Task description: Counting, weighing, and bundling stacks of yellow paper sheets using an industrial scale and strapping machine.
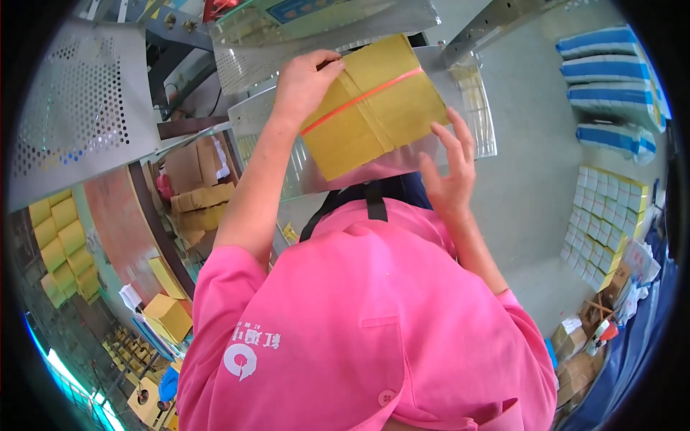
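Observation:
A yellow paper-wrapped pack (388, 122) with a pinkish-red band around it lies tilted over a metal tray-like surface (248, 108) in front of me. A folded seam crosses the pack's upper face. My left hand (305, 82) grips the pack's far left edge, its fingers curled over the side and the thumb on top. Beside the pack's right corner is my right hand (453, 161), fingers apart, with the fingertips close to that corner. Whether they touch it I cannot tell. The pack's underside is hidden.
Perforated metal panels (79, 108) stand at the left, above a shelf with cardboard (194, 169). Stacked yellow packs (65, 248) are at the far left. On the right floor sit blue-and-white sacks (607, 72) and a block of bundled packs (604, 215). A metal bar (489, 29) juts in above.

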`<state>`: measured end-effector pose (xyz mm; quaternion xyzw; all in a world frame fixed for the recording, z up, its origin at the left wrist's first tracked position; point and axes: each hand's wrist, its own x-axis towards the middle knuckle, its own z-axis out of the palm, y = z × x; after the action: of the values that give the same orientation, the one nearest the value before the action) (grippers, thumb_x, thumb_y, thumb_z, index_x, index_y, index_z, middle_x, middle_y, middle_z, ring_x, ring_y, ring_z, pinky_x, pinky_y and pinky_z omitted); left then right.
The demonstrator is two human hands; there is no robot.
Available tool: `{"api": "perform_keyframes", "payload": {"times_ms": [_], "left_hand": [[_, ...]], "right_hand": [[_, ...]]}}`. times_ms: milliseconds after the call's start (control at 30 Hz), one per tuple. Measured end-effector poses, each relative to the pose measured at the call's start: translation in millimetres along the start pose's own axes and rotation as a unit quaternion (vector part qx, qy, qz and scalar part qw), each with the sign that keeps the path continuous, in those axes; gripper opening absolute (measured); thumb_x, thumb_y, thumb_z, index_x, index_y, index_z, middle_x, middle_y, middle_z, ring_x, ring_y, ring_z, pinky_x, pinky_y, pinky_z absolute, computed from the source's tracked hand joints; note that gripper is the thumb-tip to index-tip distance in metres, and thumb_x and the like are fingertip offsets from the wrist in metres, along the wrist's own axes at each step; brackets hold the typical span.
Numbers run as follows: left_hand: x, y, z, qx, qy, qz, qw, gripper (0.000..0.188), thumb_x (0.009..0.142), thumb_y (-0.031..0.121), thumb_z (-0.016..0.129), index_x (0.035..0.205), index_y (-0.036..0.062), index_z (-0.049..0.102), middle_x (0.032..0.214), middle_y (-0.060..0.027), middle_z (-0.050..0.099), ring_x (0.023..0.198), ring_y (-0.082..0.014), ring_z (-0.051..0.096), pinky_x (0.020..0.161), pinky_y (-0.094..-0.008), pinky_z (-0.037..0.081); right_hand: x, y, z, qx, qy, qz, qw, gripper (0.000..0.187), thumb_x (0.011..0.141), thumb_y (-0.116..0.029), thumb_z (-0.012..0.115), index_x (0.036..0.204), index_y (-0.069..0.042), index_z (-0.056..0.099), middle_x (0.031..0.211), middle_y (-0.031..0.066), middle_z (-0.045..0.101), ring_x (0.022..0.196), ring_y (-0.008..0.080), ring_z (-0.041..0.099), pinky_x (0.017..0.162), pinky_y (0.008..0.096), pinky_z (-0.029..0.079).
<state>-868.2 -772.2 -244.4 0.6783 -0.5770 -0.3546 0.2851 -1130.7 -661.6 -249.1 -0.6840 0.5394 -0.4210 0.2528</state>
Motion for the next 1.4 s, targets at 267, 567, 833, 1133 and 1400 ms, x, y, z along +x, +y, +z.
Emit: {"api": "perform_keyframes", "payload": {"times_ms": [267, 567, 833, 1133, 1400], "left_hand": [[-5, 5, -1, 0.012, 0.015, 0.026, 0.999, 0.031, 0.088, 0.023, 0.067, 0.108, -0.0009, 0.07, 0.092, -0.0077, 0.073, 0.084, -0.0119, 0.064, 0.078, -0.0258, 0.05], [-4, -1, 3, 0.002, 0.026, 0.035, 0.999, 0.03, 0.087, 0.023, 0.066, 0.109, 0.0041, 0.071, 0.098, -0.0122, 0.073, 0.088, -0.0194, 0.068, 0.08, -0.0292, 0.051], [-13, 7, 1, 0.096, 0.013, 0.131, 0.987, 0.039, 0.088, 0.023, 0.067, 0.122, 0.0056, 0.064, 0.105, -0.0133, 0.071, 0.095, -0.021, 0.068, 0.084, -0.0314, 0.052], [-9, 3, 1, 0.074, 0.017, 0.084, 0.994, 0.041, 0.088, 0.025, 0.066, 0.125, 0.0067, 0.062, 0.107, -0.0151, 0.071, 0.097, -0.0256, 0.069, 0.085, -0.0336, 0.052], [4, 17, 9, 0.179, 0.011, 0.03, 0.983, 0.053, 0.091, 0.025, 0.062, 0.139, 0.0063, 0.048, 0.122, -0.018, 0.065, 0.11, -0.0306, 0.064, 0.092, -0.0372, 0.049]], "right_hand": [[4, -4, 7, -0.019, -0.014, -0.04, 0.999, 0.05, 0.071, -0.003, 0.073, 0.12, -0.01, 0.063, 0.144, 0.0156, 0.045, 0.135, 0.0395, 0.039, 0.108, 0.0471, 0.034], [6, -5, 16, -0.09, -0.02, -0.065, 0.994, 0.057, 0.068, -0.014, 0.081, 0.122, -0.013, 0.062, 0.145, 0.0142, 0.044, 0.137, 0.0398, 0.036, 0.108, 0.0489, 0.033], [18, -13, 7, -0.089, -0.033, -0.053, 0.994, 0.058, 0.069, -0.022, 0.081, 0.123, -0.016, 0.062, 0.145, 0.0137, 0.044, 0.138, 0.0357, 0.035, 0.11, 0.0505, 0.028], [20, -5, 11, -0.095, -0.091, -0.091, 0.987, 0.06, 0.073, -0.026, 0.078, 0.129, -0.014, 0.058, 0.147, 0.0142, 0.042, 0.14, 0.0363, 0.033, 0.111, 0.052, 0.027], [20, -1, 7, -0.182, -0.105, -0.103, 0.972, 0.046, 0.08, -0.02, 0.072, 0.125, -0.019, 0.063, 0.146, 0.0131, 0.044, 0.139, 0.0372, 0.035, 0.112, 0.0513, 0.026]]}}
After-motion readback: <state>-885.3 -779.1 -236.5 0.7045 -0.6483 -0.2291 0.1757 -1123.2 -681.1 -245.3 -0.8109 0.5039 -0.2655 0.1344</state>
